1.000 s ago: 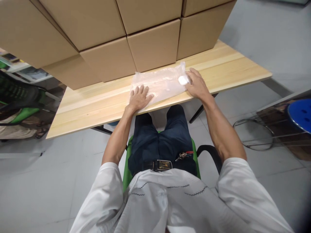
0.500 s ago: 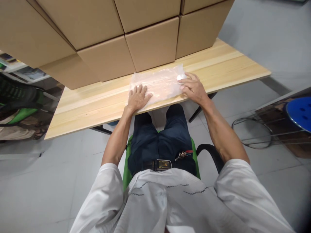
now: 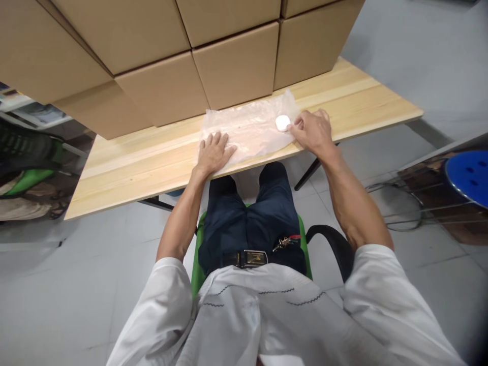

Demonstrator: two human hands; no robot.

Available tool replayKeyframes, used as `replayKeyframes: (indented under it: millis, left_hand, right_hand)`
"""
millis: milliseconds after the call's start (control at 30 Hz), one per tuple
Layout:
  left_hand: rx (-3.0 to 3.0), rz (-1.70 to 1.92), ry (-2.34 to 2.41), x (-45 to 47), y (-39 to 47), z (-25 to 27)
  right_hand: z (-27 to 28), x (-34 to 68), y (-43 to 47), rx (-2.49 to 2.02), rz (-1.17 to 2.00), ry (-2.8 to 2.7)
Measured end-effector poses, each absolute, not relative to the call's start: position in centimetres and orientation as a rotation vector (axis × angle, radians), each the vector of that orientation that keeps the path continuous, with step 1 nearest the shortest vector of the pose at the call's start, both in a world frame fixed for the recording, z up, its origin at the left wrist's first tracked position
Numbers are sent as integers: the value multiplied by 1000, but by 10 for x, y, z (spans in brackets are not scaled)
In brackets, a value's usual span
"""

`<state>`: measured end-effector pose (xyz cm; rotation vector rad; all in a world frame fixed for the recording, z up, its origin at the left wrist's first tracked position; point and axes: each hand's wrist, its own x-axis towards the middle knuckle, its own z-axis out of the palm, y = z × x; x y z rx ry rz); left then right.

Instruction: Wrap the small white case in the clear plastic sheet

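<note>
A translucent plastic sheet [image 3: 247, 132] lies crinkled along the front of the wooden table. My left hand [image 3: 214, 152] rests palm down on the sheet's left end, fingers spread and flat. On the sheet's right part sits a small white rounded-square object [image 3: 282, 123], of a kind I cannot make out. My right hand [image 3: 313, 131] is closed at the right edge of the sheet, its fingers bent and pinched together there. Its fingertips are beside the white object, very near or touching it. The pinched part of the sheet is mostly hidden by the fingers.
Several cardboard boxes [image 3: 236, 66] stand stacked along the back of the wooden table [image 3: 125, 168]. A blue stool [image 3: 468, 175] is on the right. A black and green chair [image 3: 30, 152] stands to the left, with part of a person beside it.
My right hand has let go of the white object and moved slightly right to the sheet's edge. The white object now shows fully. My left hand has stayed on the sheet.
</note>
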<state>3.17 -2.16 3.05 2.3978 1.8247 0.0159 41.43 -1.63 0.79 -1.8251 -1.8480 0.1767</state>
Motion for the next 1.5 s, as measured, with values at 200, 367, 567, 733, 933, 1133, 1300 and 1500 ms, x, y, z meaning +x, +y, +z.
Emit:
replayKeyframes:
  millis: [200,367,567,733,933,1133,1300,1500]
  left_hand:
    - [2406,19,1829,32,-24,33]
    - [2411,52,1812,34,-27,33]
    - [2423,88,1789,35,-29,33]
    - [2437,123,1756,35,-33,35]
    - [2434,125,1759,35,-33,36]
    - [2426,157,1726,37,-29,38]
    - [2290,593,1519,45,-1,34]
    - [1891,908,1104,76,32,10]
  right_hand:
    - [14,402,15,-1839,118,-1972]
    - [11,387,18,-1782,150,-2036]
    - [10,389,24,-1772,256,-1955]
    - [3,395,20,-1751,252,-1943]
    - [11,392,-1,-1738,135,-1910]
    - [34,372,-11,-1515,206,-1855]
    - [56,333,-21,-1460,327,-1986]
    - [53,287,-37,-1425,335,-2135]
